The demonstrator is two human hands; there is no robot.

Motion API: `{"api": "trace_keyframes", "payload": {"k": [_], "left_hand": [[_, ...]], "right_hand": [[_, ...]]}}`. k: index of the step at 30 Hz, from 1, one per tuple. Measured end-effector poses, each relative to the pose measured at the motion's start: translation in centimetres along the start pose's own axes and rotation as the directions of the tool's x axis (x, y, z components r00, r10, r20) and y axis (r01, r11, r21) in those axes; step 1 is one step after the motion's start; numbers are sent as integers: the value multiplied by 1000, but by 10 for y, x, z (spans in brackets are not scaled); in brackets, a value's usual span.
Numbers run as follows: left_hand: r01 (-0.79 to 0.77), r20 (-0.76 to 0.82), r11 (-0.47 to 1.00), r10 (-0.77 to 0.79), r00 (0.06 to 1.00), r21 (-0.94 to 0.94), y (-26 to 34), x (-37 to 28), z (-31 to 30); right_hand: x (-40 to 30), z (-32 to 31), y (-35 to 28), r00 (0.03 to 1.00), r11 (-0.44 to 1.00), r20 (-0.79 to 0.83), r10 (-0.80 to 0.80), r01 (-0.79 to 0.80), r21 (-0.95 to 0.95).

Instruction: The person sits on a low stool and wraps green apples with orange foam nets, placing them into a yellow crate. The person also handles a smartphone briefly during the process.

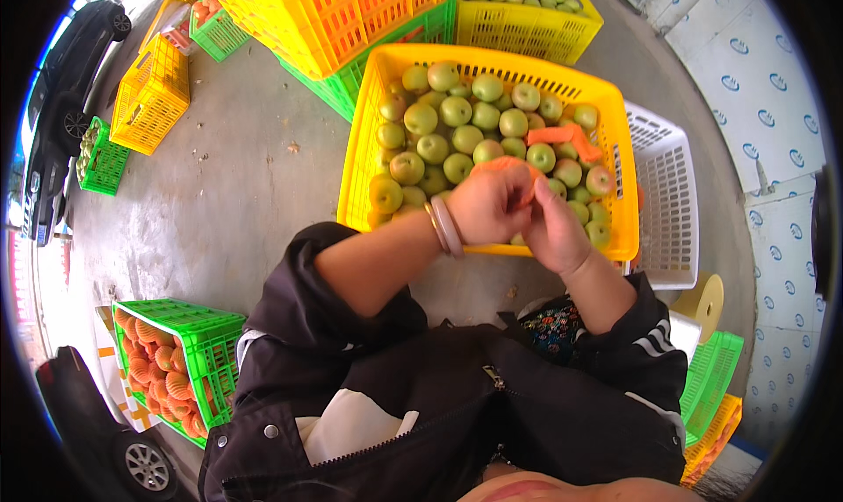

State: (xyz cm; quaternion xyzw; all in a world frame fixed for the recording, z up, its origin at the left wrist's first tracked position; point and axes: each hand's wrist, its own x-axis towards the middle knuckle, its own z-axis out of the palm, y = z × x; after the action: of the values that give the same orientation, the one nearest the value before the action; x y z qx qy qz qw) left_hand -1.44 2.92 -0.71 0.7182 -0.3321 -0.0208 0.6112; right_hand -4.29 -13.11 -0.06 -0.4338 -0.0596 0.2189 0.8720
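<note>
A yellow plastic crate (625, 192) full of green, partly reddish apples (454, 112) stands in front of me. Over its near side my left hand (490, 199), with two bangles at the wrist, grips an orange foam fruit net (506, 164). My right hand (558, 229) meets it from the right, thumb and fingers at the same net. Whether an apple sits inside that net is hidden by my hands. Flat orange foam nets (565, 138) lie on the apples just beyond my right hand.
A white plastic crate (665, 199) adjoins on the right. Stacked yellow crates (369, 21) and a yellow-green crate of apples (527, 31) stand behind. At lower left is a green crate (191, 311) of foam-netted fruit. A tape-like roll (708, 308) and parked cars (72, 87) flank the area.
</note>
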Motion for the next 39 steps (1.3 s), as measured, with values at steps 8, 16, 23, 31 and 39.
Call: {"api": "trace_keyframes", "payload": {"k": [8, 16, 23, 31, 39], "left_hand": [[389, 67, 358, -802, 594, 849, -92, -22, -106], [386, -98, 41, -937, 335, 922, -109, -45, -92], [600, 193, 661, -728, 658, 450, -63, 1, -66], [485, 158, 406, -618, 770, -774, 20, 6, -7], [524, -85, 745, -604, 792, -413, 16, 0, -2]], "right_hand": [[6, -21, -18, 977, 991, -193, -89, 106, 76], [3, -28, -26, 991, 948, -136, -20, 62, 314], [7, -41, -26, 992, 966, -120, -36, 65, 252], [-11, 2, -25, 990, 926, 34, -138, 141, -349], [-1, -2, -10, 982, 864, -30, -188, 151, -481]]}}
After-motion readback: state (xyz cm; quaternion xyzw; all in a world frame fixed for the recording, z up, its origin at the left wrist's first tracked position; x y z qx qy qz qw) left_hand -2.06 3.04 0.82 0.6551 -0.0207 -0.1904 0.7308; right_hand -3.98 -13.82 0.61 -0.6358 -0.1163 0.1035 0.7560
